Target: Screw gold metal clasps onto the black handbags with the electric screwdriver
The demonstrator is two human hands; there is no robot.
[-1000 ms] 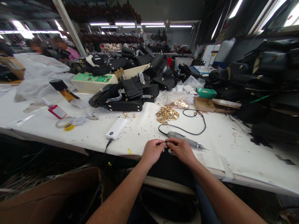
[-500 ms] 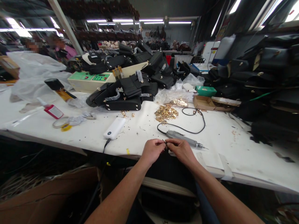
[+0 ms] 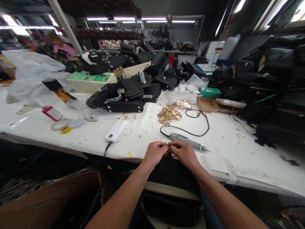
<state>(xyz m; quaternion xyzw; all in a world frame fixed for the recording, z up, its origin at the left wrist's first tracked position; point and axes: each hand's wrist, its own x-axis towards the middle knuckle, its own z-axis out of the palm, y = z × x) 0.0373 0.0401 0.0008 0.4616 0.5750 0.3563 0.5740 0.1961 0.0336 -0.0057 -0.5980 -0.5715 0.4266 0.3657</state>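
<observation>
My left hand [image 3: 155,153] and my right hand [image 3: 184,153] meet at the near edge of the white table [image 3: 147,136]. Both are closed in a pinch on a small part [image 3: 169,147] between the fingertips, too small to name. A black bag [image 3: 171,171] lies in my lap just under the hands. A grey corded electric screwdriver [image 3: 188,142] lies on the table right behind my right hand. A heap of small gold metal fittings [image 3: 169,115] sits farther back.
A white power bank [image 3: 115,130] with a cable lies left of my hands. Black bags [image 3: 128,92] are piled mid-table and along the right [image 3: 274,79]. A green-topped machine [image 3: 92,80], a red-labelled bottle [image 3: 50,112], cardboard boxes [image 3: 209,105] and plastic sheets [image 3: 30,76] stand around. People sit far left.
My hands stay pinched together in the same spot, with only slight finger movement. The view has shifted a little, nothing on the table has moved.
</observation>
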